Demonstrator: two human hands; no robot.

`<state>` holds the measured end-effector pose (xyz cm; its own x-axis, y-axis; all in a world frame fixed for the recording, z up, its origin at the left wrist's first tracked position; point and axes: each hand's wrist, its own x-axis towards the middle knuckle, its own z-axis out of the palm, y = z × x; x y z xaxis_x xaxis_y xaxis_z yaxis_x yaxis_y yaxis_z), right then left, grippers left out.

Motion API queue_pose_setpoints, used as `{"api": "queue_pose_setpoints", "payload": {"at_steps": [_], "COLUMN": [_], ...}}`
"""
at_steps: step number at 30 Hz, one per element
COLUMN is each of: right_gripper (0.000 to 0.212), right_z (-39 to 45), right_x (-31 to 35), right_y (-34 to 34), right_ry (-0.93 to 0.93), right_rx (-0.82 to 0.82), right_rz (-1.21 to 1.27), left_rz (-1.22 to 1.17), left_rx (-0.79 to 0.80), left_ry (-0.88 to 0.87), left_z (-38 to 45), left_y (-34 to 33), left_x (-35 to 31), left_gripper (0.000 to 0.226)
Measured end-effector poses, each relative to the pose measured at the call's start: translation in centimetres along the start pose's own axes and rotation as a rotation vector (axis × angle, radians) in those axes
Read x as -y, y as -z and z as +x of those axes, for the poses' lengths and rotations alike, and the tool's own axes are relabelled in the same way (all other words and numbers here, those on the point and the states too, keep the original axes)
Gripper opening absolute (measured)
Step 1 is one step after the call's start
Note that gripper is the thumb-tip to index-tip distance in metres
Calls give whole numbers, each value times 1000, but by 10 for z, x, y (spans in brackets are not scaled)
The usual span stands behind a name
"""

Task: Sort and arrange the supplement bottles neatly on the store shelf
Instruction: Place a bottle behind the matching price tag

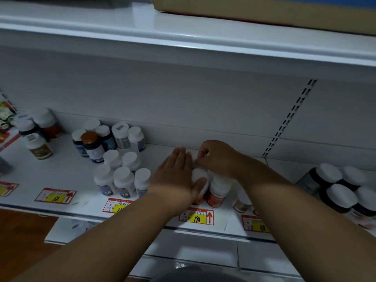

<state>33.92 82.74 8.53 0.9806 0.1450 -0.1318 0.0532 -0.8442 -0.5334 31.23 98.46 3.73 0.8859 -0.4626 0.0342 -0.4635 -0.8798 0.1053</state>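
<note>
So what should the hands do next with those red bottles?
Probably nudge the red-labelled bottles closer together, behind the 198 price tag. The left hand presses flat against them and the right hand curls over their caps.

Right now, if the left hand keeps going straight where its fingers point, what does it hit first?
Probably the shelf's back panel. The left hand lies with straight fingers against the red-labelled bottles, pointing toward the rear. No bottle shows beyond its fingertips, though depth is hard to judge and the right hand hides part of that gap.
</note>
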Motion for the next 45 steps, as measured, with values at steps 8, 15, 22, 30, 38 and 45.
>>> {"api": "queue_pose_setpoints", "payload": {"at_steps": [8, 15, 22, 30, 38, 45], "right_gripper": [3, 8, 34, 29, 36, 26], "right_z": [10, 38, 112, 152, 149, 96], "right_x": [-2, 51, 119, 134, 132, 153], "right_y": [3, -17, -65, -107, -93, -61], "right_ry": [18, 241, 190, 98, 47, 27], "right_rx": [-86, -238, -167, -132, -230, -462], "right_rz": [-10, -57, -153, -209, -178, 214], "left_rz": [-299, -394, -376, -345, -358, -596], "left_rx": [-287, -514, -438, -316, -217, -266], "left_ry": [23, 69, 94, 36, -3, 48], "left_z": [-10, -20, -31, -40, -38, -37], "left_y": [0, 14, 22, 39, 40, 48], "left_x": [2, 62, 154, 196, 205, 190], "left_gripper": [74, 48, 48, 60, 51, 69]}}
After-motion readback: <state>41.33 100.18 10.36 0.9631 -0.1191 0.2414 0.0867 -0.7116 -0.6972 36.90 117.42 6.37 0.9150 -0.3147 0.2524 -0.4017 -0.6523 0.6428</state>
